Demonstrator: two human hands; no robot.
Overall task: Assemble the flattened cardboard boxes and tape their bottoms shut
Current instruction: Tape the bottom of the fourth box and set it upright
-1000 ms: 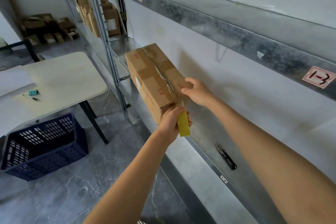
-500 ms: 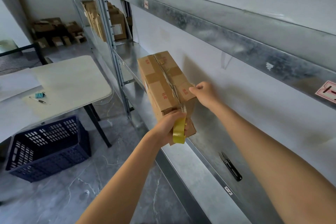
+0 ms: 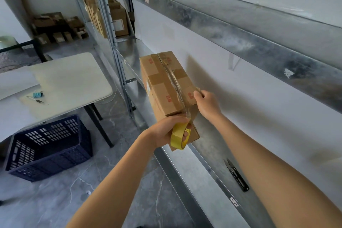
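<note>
A brown cardboard box (image 3: 162, 87) stands on the metal shelf (image 3: 207, 155), its closed flaps turned up toward me. Clear tape runs along the centre seam down to the near end. My left hand (image 3: 166, 131) grips a yellow roll of tape (image 3: 180, 137) at the box's near lower corner, with the tape strip stretched up over the edge. My right hand (image 3: 207, 104) holds the box's near right edge, fingers curled over the flap.
Black snips (image 3: 237, 176) lie on the shelf to the right of my arms. A dark blue crate (image 3: 50, 146) sits on the floor under a white table (image 3: 61, 83). More cardboard boxes (image 3: 111, 16) stand further along the shelving. An upper shelf (image 3: 222, 29) overhangs the box.
My left hand has drawn the tape roll down over the box's near end, from the top edge to the lower corner. My right hand stays on the box's right edge.
</note>
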